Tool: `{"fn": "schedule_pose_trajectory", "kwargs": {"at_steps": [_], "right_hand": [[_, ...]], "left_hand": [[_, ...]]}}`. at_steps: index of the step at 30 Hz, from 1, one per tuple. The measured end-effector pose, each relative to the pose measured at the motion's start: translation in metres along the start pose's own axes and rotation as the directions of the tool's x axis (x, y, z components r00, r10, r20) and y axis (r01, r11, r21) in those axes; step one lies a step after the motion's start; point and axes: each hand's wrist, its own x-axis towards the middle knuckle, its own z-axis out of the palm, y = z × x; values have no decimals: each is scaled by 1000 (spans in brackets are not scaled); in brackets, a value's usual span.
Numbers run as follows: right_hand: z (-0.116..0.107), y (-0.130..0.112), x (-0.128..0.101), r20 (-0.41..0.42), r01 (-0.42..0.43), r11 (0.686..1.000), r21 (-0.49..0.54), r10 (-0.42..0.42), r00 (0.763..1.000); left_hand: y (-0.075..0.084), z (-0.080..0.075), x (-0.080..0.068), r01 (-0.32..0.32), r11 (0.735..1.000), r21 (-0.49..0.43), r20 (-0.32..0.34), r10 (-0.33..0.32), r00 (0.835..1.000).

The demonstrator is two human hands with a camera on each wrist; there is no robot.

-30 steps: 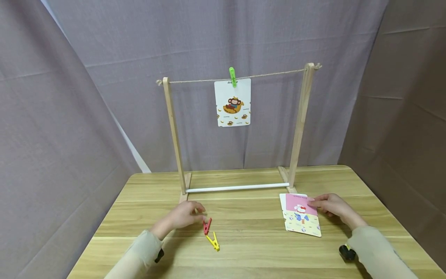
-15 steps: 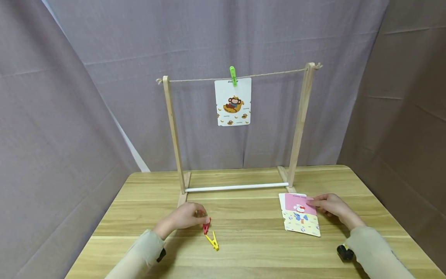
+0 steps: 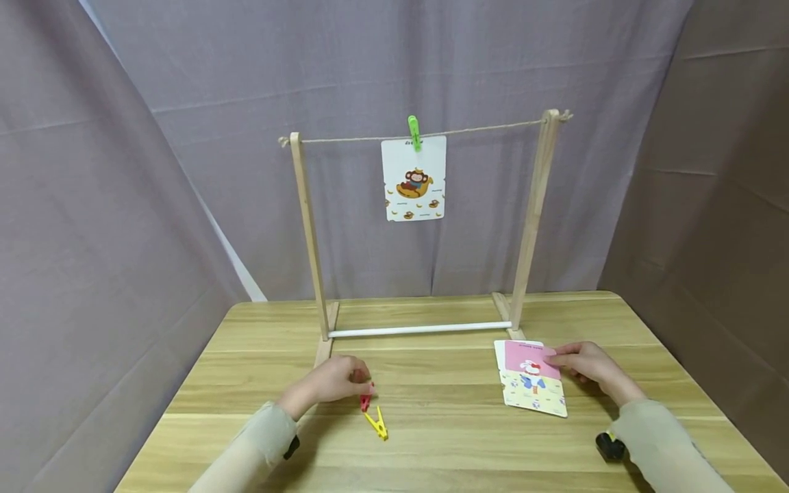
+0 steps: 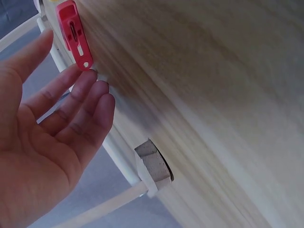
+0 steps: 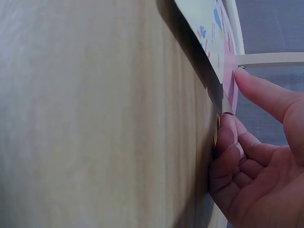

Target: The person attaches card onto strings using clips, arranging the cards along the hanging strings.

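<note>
Grey-mauve cloth drapes (image 3: 185,103) enclose a light wooden table (image 3: 444,452). At the table's 12 o'clock stands a wooden hanging frame (image 3: 308,233) with two uprights, a white crossbar (image 3: 419,331) near its feet and a twine line (image 3: 481,129) strung across the top. A green clothespin (image 3: 414,132) fixes a monkey picture card (image 3: 414,179) to the middle of the line; the card hangs flat, facing the viewer.

The left hand (image 3: 335,381) lies at about 8 o'clock on the table, palm sideways, fingers (image 4: 76,102) nearly straight and relaxed, gripping nothing. Their tips touch or nearly touch the red clothespin (image 3: 366,398), which lies on the wood; the wrist view shows the pin (image 4: 74,34) just beyond the fingertips. A yellow clothespin (image 3: 377,423) lies at the red pin's 5 o'clock, their ends touching or almost so.

The right hand (image 3: 588,364) sits at about 4 o'clock, fingers curled at the right edge of a small stack of picture cards (image 3: 531,380) lying flat by the frame's right foot. The top card (image 5: 229,71) is pink, and the thumb and fingertips pinch its raised edge.
</note>
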Motion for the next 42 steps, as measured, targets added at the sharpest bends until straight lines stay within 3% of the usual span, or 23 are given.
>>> {"fn": "schedule_pose_trajectory", "kwargs": {"at_steps": [23, 42], "right_hand": [[6, 9, 3, -4, 13, 1000, 11, -13, 1000], [0, 3, -3, -25, 14, 999, 50, -13, 1000]], "left_hand": [[1, 6, -1, 12, 999, -50, -9, -12, 1000], [3, 2, 1, 10, 996, -90, 11, -9, 1000]]}}
